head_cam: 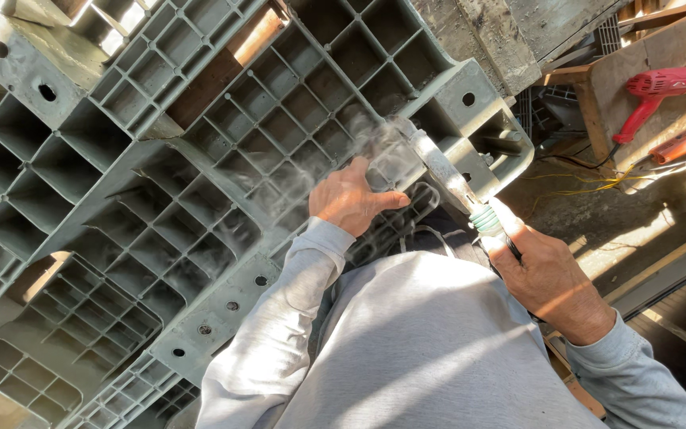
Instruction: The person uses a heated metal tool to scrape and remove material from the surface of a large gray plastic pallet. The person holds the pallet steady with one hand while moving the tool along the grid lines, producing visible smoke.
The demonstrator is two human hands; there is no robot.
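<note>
**Pallet held and worked under a hand tool**

Pallet (200, 183), grey-green plastic with a ribbed grid of open cells, fills the head view's left and centre, its corner block reaching toward the right. The left hand (351, 199) lies flat on the grid, fingers spread and gripping nothing. The right hand (545, 278) is wrapped tight around a metal tool (446, 175) whose tip meets the grid amid pale dust. Beyond the pallet's right edge, a red power drill (660, 87) lies on a wooden board (645, 63).

My left hand (352, 199) presses flat on the grey ribbed plastic pallet (160, 175), fingers spread over its grid; my right hand (545, 274) grips a metal tool (442, 171), blade beyond the fingertips; dust rising there.
</note>
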